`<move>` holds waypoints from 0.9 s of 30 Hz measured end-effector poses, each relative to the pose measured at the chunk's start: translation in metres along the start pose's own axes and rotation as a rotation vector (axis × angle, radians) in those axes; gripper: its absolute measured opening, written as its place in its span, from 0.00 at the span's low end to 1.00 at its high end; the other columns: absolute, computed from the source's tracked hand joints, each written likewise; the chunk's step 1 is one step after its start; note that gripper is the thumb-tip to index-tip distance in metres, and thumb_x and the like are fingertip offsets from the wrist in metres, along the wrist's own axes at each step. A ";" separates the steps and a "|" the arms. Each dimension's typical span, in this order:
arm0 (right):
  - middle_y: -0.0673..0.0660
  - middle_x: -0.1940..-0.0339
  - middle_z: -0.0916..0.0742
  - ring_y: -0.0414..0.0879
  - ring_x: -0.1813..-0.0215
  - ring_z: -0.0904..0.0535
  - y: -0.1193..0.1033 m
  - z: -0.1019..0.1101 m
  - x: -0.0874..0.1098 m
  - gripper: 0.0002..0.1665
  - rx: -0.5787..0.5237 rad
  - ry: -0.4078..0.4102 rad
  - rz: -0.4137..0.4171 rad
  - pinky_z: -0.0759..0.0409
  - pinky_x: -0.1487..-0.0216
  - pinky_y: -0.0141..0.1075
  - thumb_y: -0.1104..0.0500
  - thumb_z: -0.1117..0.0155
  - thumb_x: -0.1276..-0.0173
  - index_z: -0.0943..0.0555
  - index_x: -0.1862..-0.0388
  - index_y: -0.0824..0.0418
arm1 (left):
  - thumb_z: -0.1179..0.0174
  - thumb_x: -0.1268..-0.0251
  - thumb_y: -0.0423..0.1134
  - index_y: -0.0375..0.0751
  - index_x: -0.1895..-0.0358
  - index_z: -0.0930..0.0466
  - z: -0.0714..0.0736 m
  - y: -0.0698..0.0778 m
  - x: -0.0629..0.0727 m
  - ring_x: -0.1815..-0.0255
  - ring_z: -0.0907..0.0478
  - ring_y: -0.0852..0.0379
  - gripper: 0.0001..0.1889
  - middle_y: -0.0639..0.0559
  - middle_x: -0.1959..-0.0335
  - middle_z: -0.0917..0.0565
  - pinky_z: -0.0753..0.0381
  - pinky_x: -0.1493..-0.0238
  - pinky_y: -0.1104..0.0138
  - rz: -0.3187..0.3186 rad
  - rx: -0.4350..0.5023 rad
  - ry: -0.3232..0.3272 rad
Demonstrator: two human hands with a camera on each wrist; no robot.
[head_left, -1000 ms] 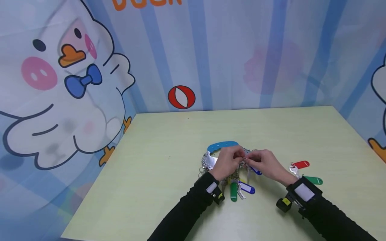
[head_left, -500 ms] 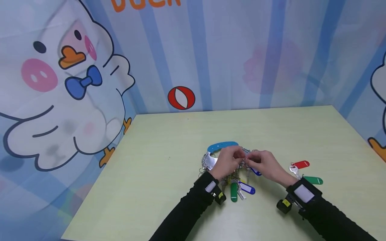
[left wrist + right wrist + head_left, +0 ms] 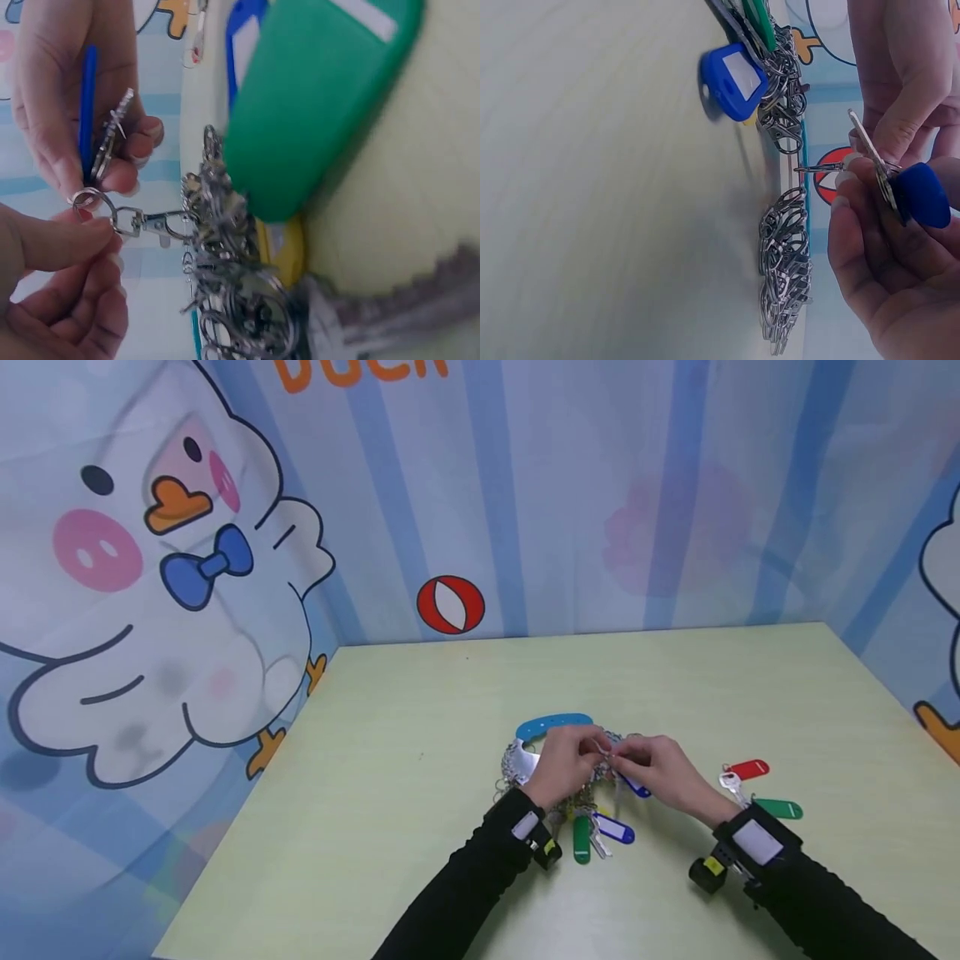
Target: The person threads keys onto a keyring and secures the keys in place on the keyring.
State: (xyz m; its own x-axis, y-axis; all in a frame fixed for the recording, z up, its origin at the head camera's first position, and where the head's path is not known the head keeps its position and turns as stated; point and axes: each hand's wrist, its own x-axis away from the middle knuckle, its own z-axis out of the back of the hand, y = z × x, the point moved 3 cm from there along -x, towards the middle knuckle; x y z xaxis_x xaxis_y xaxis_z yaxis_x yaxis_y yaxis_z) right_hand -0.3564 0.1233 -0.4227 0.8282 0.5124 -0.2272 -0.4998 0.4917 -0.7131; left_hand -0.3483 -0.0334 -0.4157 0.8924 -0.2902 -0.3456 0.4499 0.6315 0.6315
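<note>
Left hand [image 3: 567,763]: fingers clamped on ring [image 3: 112,204], above clasp pile [image 3: 225,225] | Right hand [image 3: 662,768]: fingers clamped on same ring, key [image 3: 112,136] and blue tag [image 3: 88,112] alongside | 1 red tag [image 3: 748,769], 1 green tag [image 3: 780,809]: right of clasp pile

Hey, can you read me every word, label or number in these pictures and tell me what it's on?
"DUCK", most likely: orange letters, tops cut off, on the backdrop.
Loose red key tag, lying blue key tag: too small or blurred to read.
Held blue tag: no legible writing.
White wrist patches: nothing legible.
</note>
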 end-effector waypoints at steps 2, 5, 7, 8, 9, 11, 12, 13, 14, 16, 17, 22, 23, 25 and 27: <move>0.56 0.65 0.13 0.37 0.70 0.27 0.000 0.000 -0.001 0.09 -0.010 0.000 0.012 0.28 0.69 0.27 0.62 0.40 0.31 0.16 0.57 0.64 | 0.42 0.41 0.24 0.42 0.63 0.15 0.001 -0.001 -0.001 0.73 0.22 0.66 0.11 0.49 0.68 0.12 0.28 0.72 0.81 0.017 0.006 -0.003; 0.56 0.64 0.13 0.36 0.69 0.26 -0.001 0.000 -0.001 0.09 -0.022 -0.006 0.019 0.27 0.68 0.27 0.62 0.40 0.31 0.16 0.57 0.65 | 0.42 0.41 0.24 0.42 0.61 0.15 0.001 -0.001 -0.003 0.75 0.23 0.66 0.11 0.49 0.69 0.13 0.30 0.74 0.80 0.018 -0.019 -0.021; 0.56 0.65 0.13 0.37 0.69 0.27 -0.001 0.000 -0.002 0.09 -0.022 -0.011 0.014 0.27 0.69 0.28 0.62 0.41 0.30 0.16 0.57 0.65 | 0.42 0.41 0.25 0.42 0.60 0.15 0.001 -0.001 -0.003 0.71 0.22 0.65 0.11 0.50 0.68 0.14 0.28 0.70 0.80 -0.004 -0.054 -0.030; 0.56 0.66 0.14 0.37 0.70 0.27 -0.001 0.000 -0.002 0.09 -0.021 -0.013 0.008 0.28 0.70 0.28 0.62 0.41 0.30 0.17 0.57 0.65 | 0.41 0.41 0.25 0.41 0.60 0.15 0.001 -0.001 -0.003 0.69 0.21 0.63 0.10 0.50 0.68 0.14 0.27 0.67 0.80 -0.020 -0.069 -0.031; 0.56 0.66 0.14 0.37 0.70 0.27 -0.001 0.001 -0.002 0.10 -0.016 -0.015 0.002 0.28 0.70 0.28 0.62 0.41 0.30 0.17 0.57 0.65 | 0.41 0.40 0.25 0.41 0.60 0.16 0.001 0.000 -0.003 0.67 0.21 0.62 0.10 0.50 0.67 0.14 0.26 0.65 0.79 -0.036 -0.083 -0.034; 0.56 0.66 0.14 0.38 0.69 0.27 -0.001 0.001 -0.002 0.10 -0.011 -0.020 -0.011 0.28 0.70 0.28 0.61 0.42 0.30 0.17 0.56 0.66 | 0.40 0.40 0.26 0.40 0.60 0.16 0.000 0.001 -0.003 0.65 0.20 0.61 0.09 0.50 0.66 0.14 0.25 0.62 0.79 -0.060 -0.084 -0.033; 0.56 0.65 0.14 0.39 0.69 0.27 -0.001 0.001 -0.002 0.11 -0.010 -0.023 -0.017 0.28 0.70 0.28 0.61 0.42 0.30 0.17 0.56 0.66 | 0.40 0.40 0.26 0.40 0.60 0.17 0.000 0.001 -0.002 0.64 0.20 0.62 0.08 0.50 0.66 0.14 0.25 0.61 0.79 -0.067 -0.075 -0.032; 0.57 0.65 0.14 0.39 0.68 0.26 0.000 0.001 -0.001 0.11 -0.008 -0.027 -0.021 0.27 0.69 0.28 0.61 0.42 0.30 0.17 0.55 0.66 | 0.40 0.40 0.25 0.40 0.60 0.17 0.000 0.001 -0.002 0.65 0.20 0.62 0.08 0.50 0.66 0.14 0.25 0.62 0.80 -0.068 -0.059 -0.030; 0.57 0.63 0.14 0.40 0.68 0.26 0.000 0.001 -0.001 0.11 -0.008 -0.029 -0.025 0.27 0.68 0.28 0.61 0.42 0.30 0.17 0.54 0.66 | 0.40 0.40 0.25 0.40 0.61 0.18 -0.001 0.001 -0.002 0.67 0.21 0.63 0.08 0.50 0.67 0.14 0.25 0.64 0.80 -0.067 -0.048 -0.029; 0.58 0.62 0.13 0.40 0.67 0.25 0.001 0.002 0.000 0.12 -0.012 -0.033 -0.029 0.26 0.67 0.28 0.61 0.42 0.29 0.18 0.53 0.66 | 0.41 0.40 0.25 0.40 0.61 0.19 -0.002 0.000 -0.001 0.70 0.22 0.65 0.08 0.50 0.68 0.14 0.26 0.66 0.82 -0.064 -0.025 -0.021; 0.58 0.61 0.13 0.40 0.66 0.25 0.001 0.002 0.001 0.12 -0.014 -0.032 -0.028 0.26 0.67 0.28 0.61 0.42 0.29 0.18 0.53 0.66 | 0.41 0.40 0.24 0.40 0.61 0.19 -0.003 0.000 -0.001 0.71 0.22 0.66 0.08 0.50 0.69 0.14 0.27 0.67 0.82 -0.060 -0.009 -0.017; 0.58 0.61 0.14 0.40 0.67 0.25 0.002 0.000 0.001 0.12 -0.025 -0.023 -0.013 0.25 0.66 0.28 0.61 0.42 0.29 0.17 0.53 0.66 | 0.42 0.42 0.23 0.41 0.59 0.19 -0.005 -0.002 0.000 0.75 0.24 0.67 0.11 0.48 0.71 0.14 0.28 0.72 0.81 -0.037 0.030 0.001; 0.57 0.62 0.14 0.39 0.67 0.26 0.002 0.000 0.001 0.12 -0.027 -0.022 -0.011 0.25 0.66 0.28 0.62 0.42 0.29 0.17 0.53 0.66 | 0.42 0.42 0.22 0.41 0.59 0.19 -0.005 -0.003 0.000 0.76 0.24 0.67 0.12 0.48 0.72 0.14 0.29 0.73 0.81 -0.029 0.036 0.003; 0.57 0.62 0.14 0.40 0.67 0.26 0.002 0.000 0.001 0.11 -0.030 -0.021 -0.011 0.25 0.66 0.28 0.62 0.42 0.30 0.17 0.54 0.66 | 0.43 0.43 0.22 0.41 0.59 0.19 -0.005 -0.003 -0.001 0.77 0.25 0.67 0.12 0.48 0.72 0.15 0.30 0.74 0.81 -0.016 0.046 0.007; 0.57 0.62 0.15 0.40 0.67 0.26 0.002 0.000 0.001 0.11 -0.031 -0.022 -0.011 0.25 0.66 0.28 0.63 0.42 0.30 0.17 0.55 0.66 | 0.42 0.42 0.23 0.40 0.60 0.19 -0.005 -0.004 -0.001 0.77 0.26 0.67 0.11 0.47 0.71 0.15 0.30 0.75 0.80 -0.001 0.056 0.006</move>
State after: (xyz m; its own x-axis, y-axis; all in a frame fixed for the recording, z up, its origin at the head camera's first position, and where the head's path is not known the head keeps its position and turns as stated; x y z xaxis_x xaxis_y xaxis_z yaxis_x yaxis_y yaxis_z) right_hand -0.3564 0.1243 -0.4245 0.8275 0.5225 -0.2054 -0.4828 0.4755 -0.7354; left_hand -0.3505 -0.0316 -0.4215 0.8918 -0.2863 -0.3504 0.4522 0.5898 0.6691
